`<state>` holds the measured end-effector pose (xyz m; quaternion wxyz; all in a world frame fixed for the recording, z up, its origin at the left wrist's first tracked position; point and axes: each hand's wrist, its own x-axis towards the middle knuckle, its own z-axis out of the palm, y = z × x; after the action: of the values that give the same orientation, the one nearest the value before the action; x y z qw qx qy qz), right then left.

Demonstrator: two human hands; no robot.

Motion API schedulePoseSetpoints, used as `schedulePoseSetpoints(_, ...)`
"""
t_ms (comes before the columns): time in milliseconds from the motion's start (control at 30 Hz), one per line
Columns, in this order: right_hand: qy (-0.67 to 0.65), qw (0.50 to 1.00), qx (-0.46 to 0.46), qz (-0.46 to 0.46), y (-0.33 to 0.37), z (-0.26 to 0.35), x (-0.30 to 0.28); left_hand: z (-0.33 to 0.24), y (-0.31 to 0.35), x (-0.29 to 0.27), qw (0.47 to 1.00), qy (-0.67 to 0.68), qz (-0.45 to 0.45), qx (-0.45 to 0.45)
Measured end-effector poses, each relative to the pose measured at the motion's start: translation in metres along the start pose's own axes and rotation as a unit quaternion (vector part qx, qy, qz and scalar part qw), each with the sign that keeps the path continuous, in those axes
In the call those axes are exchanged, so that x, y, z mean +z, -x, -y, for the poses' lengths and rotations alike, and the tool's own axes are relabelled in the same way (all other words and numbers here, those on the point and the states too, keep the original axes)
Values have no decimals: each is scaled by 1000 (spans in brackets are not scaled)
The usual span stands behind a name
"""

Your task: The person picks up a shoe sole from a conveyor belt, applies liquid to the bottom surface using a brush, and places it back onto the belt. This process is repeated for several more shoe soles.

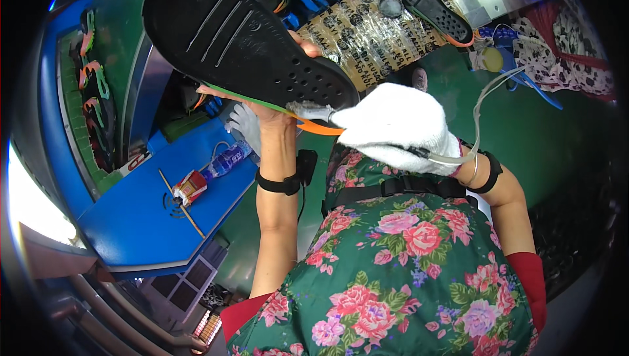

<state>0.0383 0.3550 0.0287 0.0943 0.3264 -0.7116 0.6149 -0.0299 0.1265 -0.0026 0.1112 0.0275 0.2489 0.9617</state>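
A black shoe sole (216,35) with grooves, small holes and a green and orange edge is held up in front of me. My bare left hand (270,113) grips it from beneath, thumb along the near edge and fingertips showing past the far edge. My right hand (400,123), in a white knit glove, is closed round a brush (310,111). The brush's smeared tip touches the sole's near edge beside the orange part. Most of the brush's handle is hidden by the glove. A thin clear tube (477,117) runs from the glove toward the upper right.
Another sole (432,8) and a round lid (390,7) lie on a tape-covered board (367,44). At left, a blue bench (124,225) carries a water bottle (229,159), a red packet (191,187) and a stick (191,219). Beyond, several soles line a green belt (82,126). Patterned cloth (563,61) shows at right.
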Motion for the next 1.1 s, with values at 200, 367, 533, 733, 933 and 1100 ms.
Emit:
schedulePoseSetpoints(200, -126, 978, 156, -64, 5, 2, 1, -4, -6, 0, 997, -40, 67, 3)
schedulePoseSetpoints(367, -154, 972, 161, -70, 4, 3, -1, -7, -10, -1, 994, -58, 94, 18)
schedulePoseSetpoints(533, -84, 990, 101, -48, 5, 4, -1, -9, -14, -2, 992, -49, 112, 26)
schedulePoseSetpoints(733, -66, 994, 79, -34, 6, 1, -6, -13, -15, -3, 991, -58, 121, 11)
schedulePoseSetpoints(933, 6, 1000, 7, -25, 8, 13, 8, -16, -13, -10, 995, -32, 95, -19)
schedulePoseSetpoints(1100, -21, 999, 6, -32, 7, 21, 13, -15, -9, -21, 995, -64, 65, -48)
